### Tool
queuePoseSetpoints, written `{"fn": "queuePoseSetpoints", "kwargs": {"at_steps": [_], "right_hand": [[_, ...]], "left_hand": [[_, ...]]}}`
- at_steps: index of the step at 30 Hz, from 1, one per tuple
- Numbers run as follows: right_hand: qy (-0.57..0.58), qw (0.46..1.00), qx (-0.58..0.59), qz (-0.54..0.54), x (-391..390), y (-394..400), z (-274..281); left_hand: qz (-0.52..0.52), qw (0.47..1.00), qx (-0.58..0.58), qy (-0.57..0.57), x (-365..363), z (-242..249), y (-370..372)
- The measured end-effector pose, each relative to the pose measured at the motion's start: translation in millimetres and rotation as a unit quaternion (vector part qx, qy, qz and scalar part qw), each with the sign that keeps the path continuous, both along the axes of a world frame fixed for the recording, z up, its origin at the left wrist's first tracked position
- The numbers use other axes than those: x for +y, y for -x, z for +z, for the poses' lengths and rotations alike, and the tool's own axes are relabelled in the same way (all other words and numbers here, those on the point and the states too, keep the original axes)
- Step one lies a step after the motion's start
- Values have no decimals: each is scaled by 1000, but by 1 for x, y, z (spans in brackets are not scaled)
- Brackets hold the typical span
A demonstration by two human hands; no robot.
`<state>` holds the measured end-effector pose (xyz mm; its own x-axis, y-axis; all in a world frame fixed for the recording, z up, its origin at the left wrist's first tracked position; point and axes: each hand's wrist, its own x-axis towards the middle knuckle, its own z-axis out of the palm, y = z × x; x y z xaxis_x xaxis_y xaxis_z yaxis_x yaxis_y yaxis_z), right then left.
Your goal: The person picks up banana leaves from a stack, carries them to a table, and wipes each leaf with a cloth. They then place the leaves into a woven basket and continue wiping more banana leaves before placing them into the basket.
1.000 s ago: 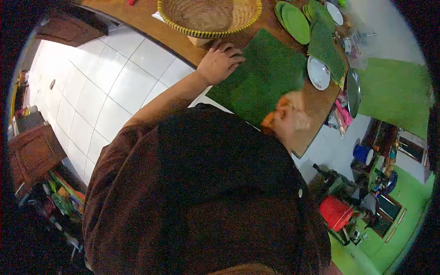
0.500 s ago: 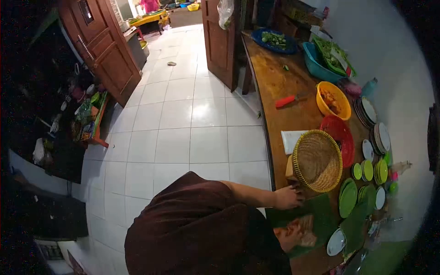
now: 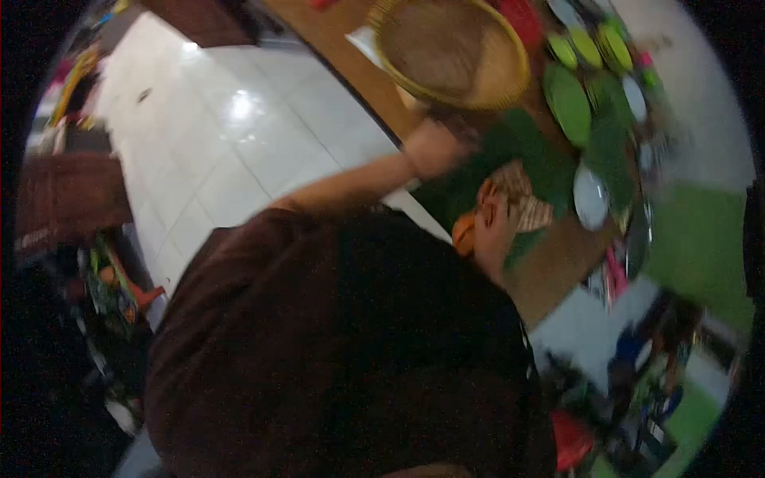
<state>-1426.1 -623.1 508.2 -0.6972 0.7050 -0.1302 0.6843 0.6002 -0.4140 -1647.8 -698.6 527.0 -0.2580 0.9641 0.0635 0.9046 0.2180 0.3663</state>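
My left hand (image 3: 438, 149) rests at the upper edge of a green banana leaf (image 3: 522, 131), just below a round woven basket (image 3: 446, 52) with a yellow rim. Its fingers are blurred but look stretched out over the leaf. Lower down, my right hand (image 3: 496, 229) presses a checkered cloth (image 3: 532, 209) against the leaf, fingers bent over it. Something orange (image 3: 464, 233) shows beside that hand; its kind is too blurred to tell. The leaf lies flat on the wooden table (image 3: 550, 275).
Green oval plates (image 3: 567, 103), small lime-green bowls (image 3: 588, 48) and a white plate (image 3: 591, 197) line the table's right side. Part of a red tray (image 3: 522, 20) shows behind the basket. White floor tiles (image 3: 239, 135) stretch to the left, and a red stool (image 3: 572, 440) stands lower right.
The view has swung right and down, so the basket and plates appear higher up and everything is blurred. My right hand stays on the cloth; the left stays near the basket.
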Motion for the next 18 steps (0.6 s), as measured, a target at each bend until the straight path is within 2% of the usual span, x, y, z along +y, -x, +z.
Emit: {"fn": "queuePoseSetpoints", "kwargs": {"at_steps": [1,2,6,8,10,12,13,14,15,18], "right_hand": [[-28,998,-1,-51,7,-19,-1],[-62,993,9,-97,16,-34,0],[-95,982,35,-158,54,-92,-12],[-30,961,182,-208,56,-77,6],[-96,964,180,-171,46,-29,26],[-85,965,231,-88,32,20,2],[-10,992,107,-72,16,52,24],[-77,991,83,71,16,71,6],[-127,982,119,70,7,90,-11],[-108,986,123,37,10,90,-12]], "left_hand": [[-12,996,-9,-82,3,-30,1],[-8,998,34,-56,4,-29,1],[-8,994,55,-99,3,-37,1],[-31,994,78,-68,4,-36,4],[-30,995,75,-60,5,-35,3],[-38,996,71,-50,4,-33,3],[-31,994,98,-34,4,-34,3],[-23,992,126,-20,5,-35,4],[-28,991,126,-21,5,-39,5],[-4,987,141,-73,6,-48,8]]}}
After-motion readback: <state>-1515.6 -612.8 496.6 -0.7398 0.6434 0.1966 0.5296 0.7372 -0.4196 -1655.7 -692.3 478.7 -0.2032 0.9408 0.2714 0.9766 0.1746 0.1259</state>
